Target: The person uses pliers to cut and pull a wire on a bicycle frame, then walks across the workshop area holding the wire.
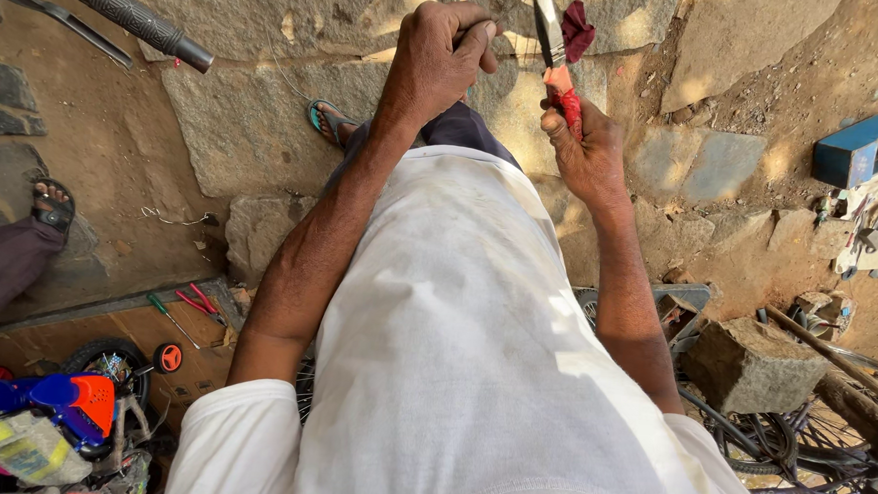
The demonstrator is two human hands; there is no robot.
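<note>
I look down over my white shirt at both raised hands. My right hand grips the red handles of a pair of pliers, whose metal jaws point away from me beside a dark red rag. My left hand is closed in a fist just left of the pliers; a thin wire trails from it down over the stone paving. What the fingers pinch is hidden.
A bicycle handlebar grip crosses the top left. Another person's sandalled foot stands at left. Hand tools lie on a board, a child's bicycle bottom left. A stone block, bicycle wheels and a blue box are right.
</note>
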